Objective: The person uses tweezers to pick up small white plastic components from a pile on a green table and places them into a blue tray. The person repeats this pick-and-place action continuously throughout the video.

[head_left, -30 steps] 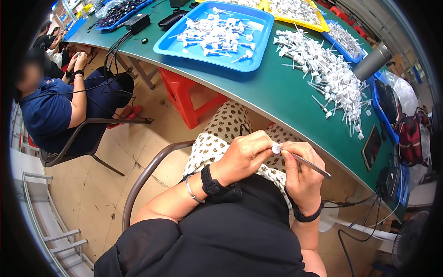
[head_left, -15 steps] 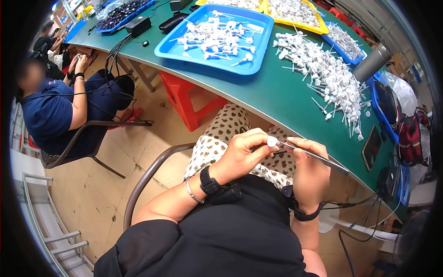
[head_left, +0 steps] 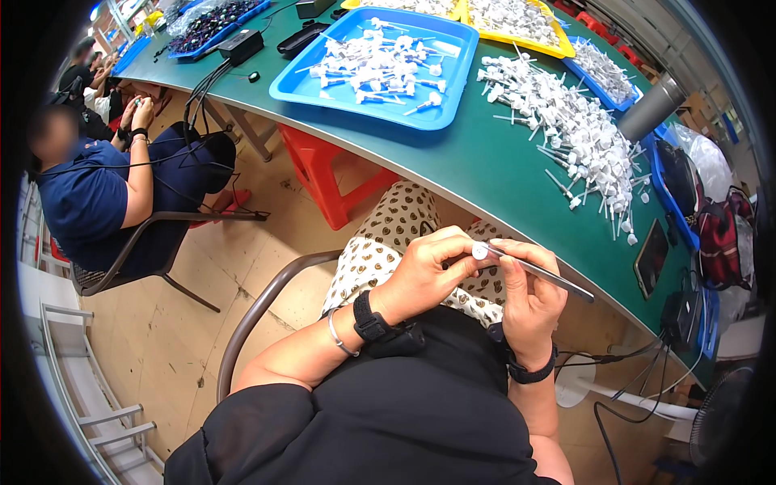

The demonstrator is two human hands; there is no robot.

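Observation:
My left hand (head_left: 424, 275) pinches a small white plastic part (head_left: 479, 250) between thumb and fingers, its round head facing up, above my lap. My right hand (head_left: 532, 311) is closed around a slim, flat grey metal tool (head_left: 567, 285), whose far end sticks out to the right. The tool's working tip meets or nearly meets the white part; whether they touch is hard to make out. On the table, a blue tray (head_left: 443, 113) carries several similar white parts with thin stems, and a large loose pile (head_left: 578, 133) of them lies to its right.
Yellow trays (head_left: 517, 48) of white parts stand at the back of the green table (head_left: 485, 174). A metal cylinder (head_left: 651, 107), a phone (head_left: 651, 259) and bags are on the right. A red stool (head_left: 323, 182) stands below the edge. A seated co-worker (head_left: 97, 186) is at left.
My right hand has shifted slightly left and turned, bringing the metal tool closer to the white part. The left hand keeps its pinch, almost in place.

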